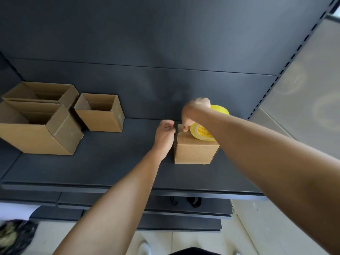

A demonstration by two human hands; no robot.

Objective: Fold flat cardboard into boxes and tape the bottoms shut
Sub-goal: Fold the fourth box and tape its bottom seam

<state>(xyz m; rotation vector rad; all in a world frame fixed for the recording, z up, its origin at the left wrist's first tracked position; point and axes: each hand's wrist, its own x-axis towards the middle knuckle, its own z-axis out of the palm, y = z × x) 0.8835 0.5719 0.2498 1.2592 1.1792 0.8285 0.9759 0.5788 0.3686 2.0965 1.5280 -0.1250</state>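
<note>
Right hand [196, 112] grips the tape roll [206, 126] on the box [195, 150]; left hand [165, 133] pinches the tape's end, keeping it taut. Likely for sealing the bottom.

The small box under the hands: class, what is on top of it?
On the small box sits a yellow tape roll, held by the right hand. The roll and hand cover its seam.

Dim, soft daylight from the right; wide-angle warping, blurred edges.
</note>
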